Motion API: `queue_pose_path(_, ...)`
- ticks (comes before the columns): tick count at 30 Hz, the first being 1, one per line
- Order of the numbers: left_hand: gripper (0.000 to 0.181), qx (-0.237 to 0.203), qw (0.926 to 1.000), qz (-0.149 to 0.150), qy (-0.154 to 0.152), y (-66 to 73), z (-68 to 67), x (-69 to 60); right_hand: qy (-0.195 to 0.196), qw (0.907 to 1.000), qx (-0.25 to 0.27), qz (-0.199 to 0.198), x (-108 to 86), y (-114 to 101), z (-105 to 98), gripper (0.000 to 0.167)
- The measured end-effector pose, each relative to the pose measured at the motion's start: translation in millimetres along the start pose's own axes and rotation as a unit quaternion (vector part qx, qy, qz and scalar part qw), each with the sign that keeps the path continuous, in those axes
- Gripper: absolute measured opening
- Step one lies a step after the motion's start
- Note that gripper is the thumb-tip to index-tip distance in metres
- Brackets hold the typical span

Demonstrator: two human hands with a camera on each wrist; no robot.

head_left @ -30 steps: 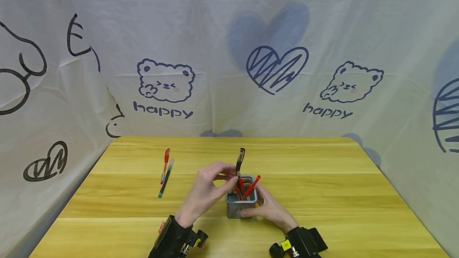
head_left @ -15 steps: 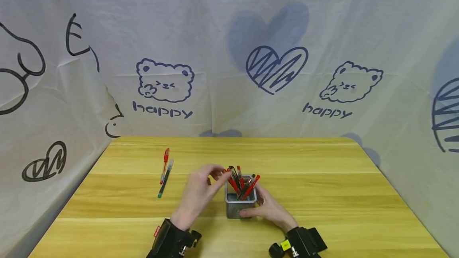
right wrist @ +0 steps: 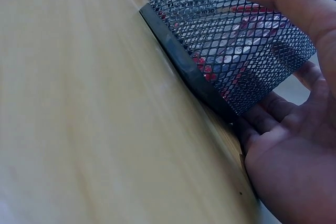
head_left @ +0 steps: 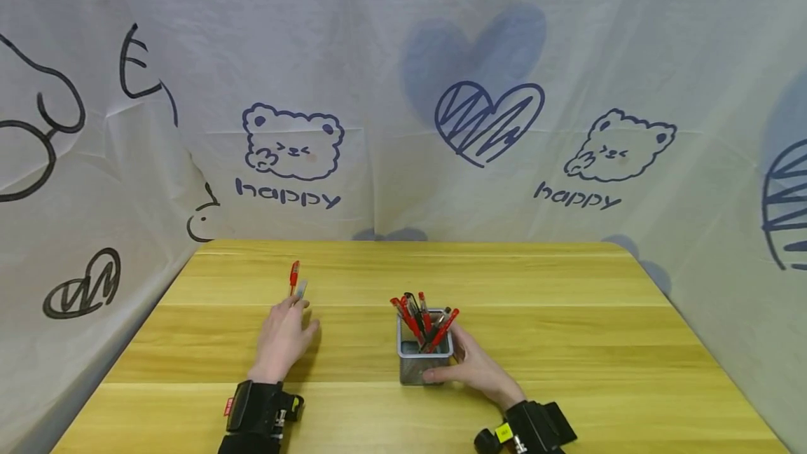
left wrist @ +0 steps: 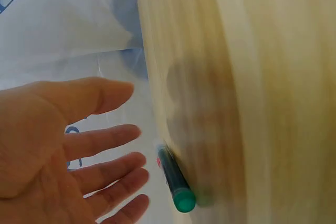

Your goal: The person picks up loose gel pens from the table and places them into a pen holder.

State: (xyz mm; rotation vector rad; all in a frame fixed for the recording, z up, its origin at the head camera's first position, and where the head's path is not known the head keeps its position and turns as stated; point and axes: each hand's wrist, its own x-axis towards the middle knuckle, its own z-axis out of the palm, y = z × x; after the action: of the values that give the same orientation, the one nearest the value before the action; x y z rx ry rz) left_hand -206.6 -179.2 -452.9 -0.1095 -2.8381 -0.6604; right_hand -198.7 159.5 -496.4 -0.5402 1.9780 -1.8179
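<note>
Left hand (head_left: 284,340): fingers extended and spread apart, gripping nothing, above the 2 pens on the table's left side; whether a fingertip touches either pen, I cannot tell.
Green-ended pen (left wrist: 173,174): slim, dark-bodied, lying on the table just beside the left fingers; in the head view only its pale end shows past them.
Red-capped clear pen (head_left: 294,275): lying near the green-ended pen, cap toward the table's far edge, its lower part hidden by the hand.
Right hand (head_left: 476,370): clasped on the holder, thumb across the near wall, fingers round its right side.
Square dark metal-mesh pen holder (head_left: 412,370): upright on the table, well apart from the left hand.
Red and black pens (head_left: 443,330): leaning at different angles inside the holder.
Table (head_left: 567,349): yellow wood-grain top.
</note>
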Motion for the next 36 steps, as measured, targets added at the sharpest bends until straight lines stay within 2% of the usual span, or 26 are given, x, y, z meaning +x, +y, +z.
queue_pose_path(5,0.043,0.012,0.9995,-0.004,-0.030,0.3,-0.5,-0.7,0.007,1.0000,-0.006,0.002,-0.8,-0.8,1.1,0.095)
queue_pose_path(11,0.043,0.002,0.9990,-0.012,-0.043,0.4,-1.6,-1.9,0.009,0.9999,-0.010,0.006,-0.1,-1.9,2.2,0.093)
queue_pose_path(36,0.026,0.017,0.9990,-0.007,-0.039,-0.4,-0.3,-0.1,0.009,0.9998,-0.016,-0.001,1.0,0.5,0.9,0.091)
